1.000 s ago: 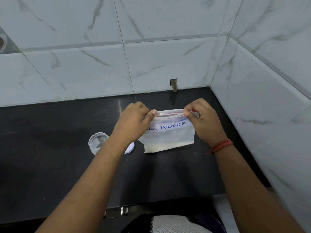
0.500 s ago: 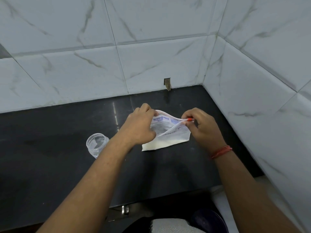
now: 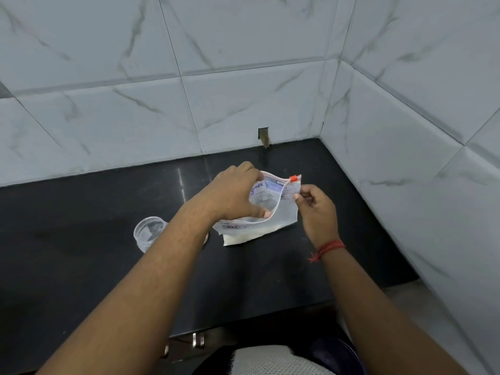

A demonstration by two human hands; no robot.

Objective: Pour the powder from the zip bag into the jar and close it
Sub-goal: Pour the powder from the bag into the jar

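A clear zip bag with white powder along its bottom stands on the black counter, its mouth pulled wide apart. An orange slider sits at the bag's far right top corner. My left hand grips the near-left lip of the bag. My right hand pinches the right edge just below the slider. A clear plastic jar stands without a lid to the left of my left forearm. A sliver of a white lid shows under my left wrist.
White marble-tile walls close in at the back and on the right, forming a corner. A small notch is cut in the back wall at counter level. The counter's front edge runs just above drawer handles.
The bag's mouth has gone from zipped flat to pulled wide apart. The slider now sits at the right end, and my right hand has dropped below it.
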